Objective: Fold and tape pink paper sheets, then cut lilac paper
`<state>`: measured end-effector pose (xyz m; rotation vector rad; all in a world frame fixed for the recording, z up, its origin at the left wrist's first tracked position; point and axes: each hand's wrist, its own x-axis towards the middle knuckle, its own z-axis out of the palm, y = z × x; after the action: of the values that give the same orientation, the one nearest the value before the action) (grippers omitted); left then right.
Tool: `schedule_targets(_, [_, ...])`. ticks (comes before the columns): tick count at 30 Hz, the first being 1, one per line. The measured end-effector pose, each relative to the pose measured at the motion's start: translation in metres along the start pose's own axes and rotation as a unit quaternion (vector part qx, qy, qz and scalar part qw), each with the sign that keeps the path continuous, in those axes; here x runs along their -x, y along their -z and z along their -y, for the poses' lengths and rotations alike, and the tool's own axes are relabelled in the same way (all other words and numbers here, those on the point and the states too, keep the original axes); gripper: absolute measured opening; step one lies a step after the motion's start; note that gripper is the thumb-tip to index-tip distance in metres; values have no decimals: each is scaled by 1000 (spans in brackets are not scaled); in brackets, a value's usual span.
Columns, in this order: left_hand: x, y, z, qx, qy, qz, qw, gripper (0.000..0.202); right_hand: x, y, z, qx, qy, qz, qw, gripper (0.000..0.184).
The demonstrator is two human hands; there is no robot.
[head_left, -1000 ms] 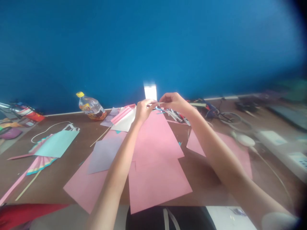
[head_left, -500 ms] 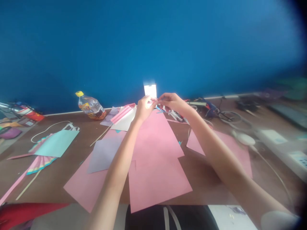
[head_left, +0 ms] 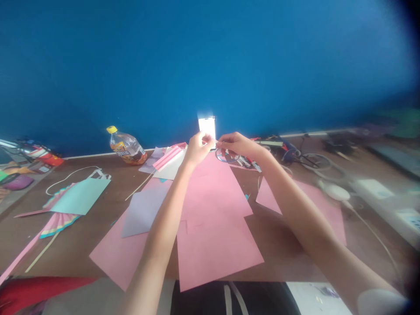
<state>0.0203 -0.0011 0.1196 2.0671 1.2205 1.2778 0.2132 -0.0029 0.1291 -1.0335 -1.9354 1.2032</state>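
Note:
Both my hands are raised over the far middle of the table, close together in front of a bright phone screen (head_left: 206,126). My left hand (head_left: 198,146) has its thumb and fingers pinched; what lies in them is too small to make out. Just to its right, my right hand (head_left: 234,143) is also pinched, its fingertips almost meeting the left ones. A thin ring-shaped thing (head_left: 222,159) shows under the right fingers; I cannot tell whether that hand holds it. Beneath my arms lie overlapping pink paper sheets (head_left: 216,249) and a lilac sheet (head_left: 142,214).
A yellow-capped plastic bottle (head_left: 127,148) leans by the blue wall (head_left: 210,57). At left are a light blue paper piece (head_left: 80,197), pleated striped paper (head_left: 59,224) and a thin stick (head_left: 42,253). Cables (head_left: 316,162) and a white power strip (head_left: 377,188) lie at right.
My fingertips have drawn slightly apart, and my right hand has dropped a little. The ring-shaped thing beneath it shows more clearly. The whole view has shifted slightly.

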Motion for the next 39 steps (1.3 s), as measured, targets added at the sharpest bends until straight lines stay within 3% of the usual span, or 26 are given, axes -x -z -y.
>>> schedule_targets(5, [0, 0, 6, 8, 53, -19, 998, 15, 2, 2, 4, 47, -20, -19, 999, 34])
schedule_targets(11, [-3, 2, 8, 12, 24, -21, 999, 18, 6, 7, 11, 80, -29, -47, 995, 35])
schedule_targets(15, [0, 0, 16, -37, 56, -37, 997, 22, 4, 7, 10, 123, -19, -93, 988, 30])
schedule_targets(18, [3, -4, 33, -81, 77, 34, 993, 33, 2, 12, 6, 177, -12, -139, 974, 29])
schedule_targets(20, [8, -9, 44, -108, 61, 143, 982, 41, 4, 19, 4, 190, -14, -163, 968, 30])
schedule_targets(23, [17, -23, 48, -152, 47, 313, 936, 45, 11, 28, 7, 165, -2, -196, 967, 32])
schedule_targets(27, [29, -46, 34, -239, 129, 367, 890, 57, 21, 31, 22, 107, 37, -240, 964, 33])
schedule_targets(30, [31, -54, 28, -275, 142, 388, 868, 57, 28, 27, 36, 103, 49, -252, 961, 36])
schedule_targets(35, [22, -44, 44, -218, 137, 387, 885, 39, 40, 19, 56, 100, 63, -243, 963, 45])
schedule_targets(39, [13, -24, 49, -136, 80, 317, 935, 29, 51, 14, 66, 125, 56, -219, 966, 47])
